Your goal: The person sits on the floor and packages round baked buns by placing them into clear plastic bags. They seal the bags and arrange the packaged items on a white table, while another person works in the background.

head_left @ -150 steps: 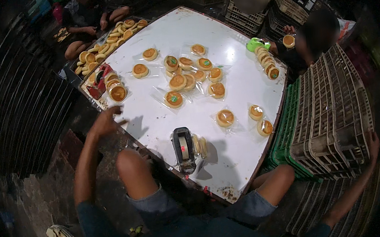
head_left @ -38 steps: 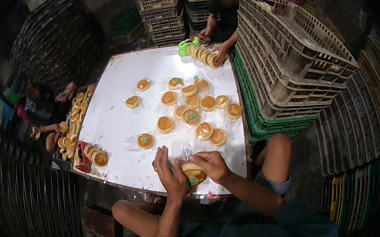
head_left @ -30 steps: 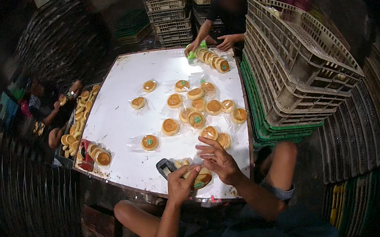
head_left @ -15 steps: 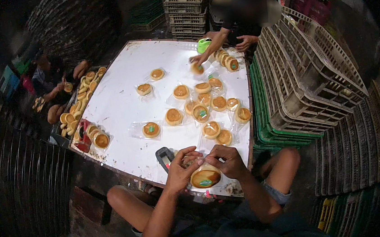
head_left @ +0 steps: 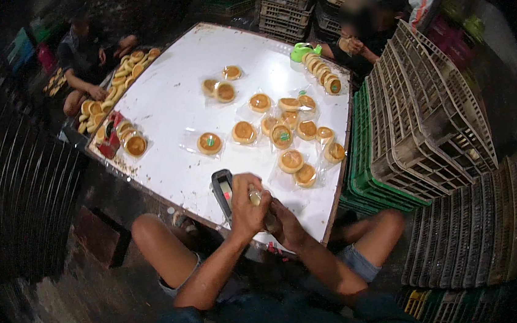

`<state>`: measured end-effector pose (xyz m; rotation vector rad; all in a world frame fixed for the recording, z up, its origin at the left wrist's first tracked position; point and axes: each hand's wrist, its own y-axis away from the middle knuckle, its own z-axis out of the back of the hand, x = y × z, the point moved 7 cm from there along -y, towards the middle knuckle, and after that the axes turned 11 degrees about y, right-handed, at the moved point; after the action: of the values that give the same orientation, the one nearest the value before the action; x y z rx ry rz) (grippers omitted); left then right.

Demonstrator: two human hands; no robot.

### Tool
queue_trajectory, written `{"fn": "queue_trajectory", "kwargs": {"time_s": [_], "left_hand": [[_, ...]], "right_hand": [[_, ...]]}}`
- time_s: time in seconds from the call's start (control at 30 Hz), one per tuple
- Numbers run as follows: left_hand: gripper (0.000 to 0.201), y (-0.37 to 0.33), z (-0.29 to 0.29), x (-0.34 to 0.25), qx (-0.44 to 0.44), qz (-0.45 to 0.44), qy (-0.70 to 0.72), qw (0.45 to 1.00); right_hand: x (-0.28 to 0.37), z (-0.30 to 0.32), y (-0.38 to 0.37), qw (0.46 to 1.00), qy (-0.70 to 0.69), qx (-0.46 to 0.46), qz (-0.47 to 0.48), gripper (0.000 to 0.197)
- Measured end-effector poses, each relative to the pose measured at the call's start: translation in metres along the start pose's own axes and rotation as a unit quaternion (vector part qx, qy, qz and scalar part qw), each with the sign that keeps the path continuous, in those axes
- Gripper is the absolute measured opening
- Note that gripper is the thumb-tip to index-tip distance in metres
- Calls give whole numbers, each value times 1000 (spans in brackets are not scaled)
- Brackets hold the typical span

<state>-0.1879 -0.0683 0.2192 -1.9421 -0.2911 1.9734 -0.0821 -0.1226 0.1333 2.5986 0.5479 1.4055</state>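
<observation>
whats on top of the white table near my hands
A dark handheld device lies beside the left hand, with bagged round pastries beyond. The right hand sits mostly behind the left; what they grip is mostly covered.

hidden: the small round bun is mostly covered by the left hand
right hand: its fingers tucked behind the left hand
too small: wrappers' green labels unreadable
</observation>
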Motion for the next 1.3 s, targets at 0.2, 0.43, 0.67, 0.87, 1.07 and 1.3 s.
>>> {"fn": "queue_trajectory", "kwargs": {"time_s": [0.2, 0.43, 0.67, 0.87, 1.07, 1.3], "left_hand": [[51, 26, -16, 45, -10, 387, 515, 764], [36, 8, 24, 40, -61, 368, 454, 809], [39, -4, 50, 42, -126, 361, 416, 825], [44, -2, 47, 43, -81, 382, 425, 816], [57, 8, 32, 31, 21, 380, 388, 839], [59, 17, 2, 27, 213, 346, 307, 861]], "right_hand": [[49, -15, -17, 950, 222, -113, 190, 45], [-65, 73, -57, 969, 209, -114, -63, 26], [-92, 40, -84, 851, 522, -54, 11, 27], [-80, 56, -40, 712, 702, 0, -12, 30], [44, 18, -25, 779, 621, -43, 76, 22], [106, -38, -17, 849, 523, 58, 49, 29]]}}
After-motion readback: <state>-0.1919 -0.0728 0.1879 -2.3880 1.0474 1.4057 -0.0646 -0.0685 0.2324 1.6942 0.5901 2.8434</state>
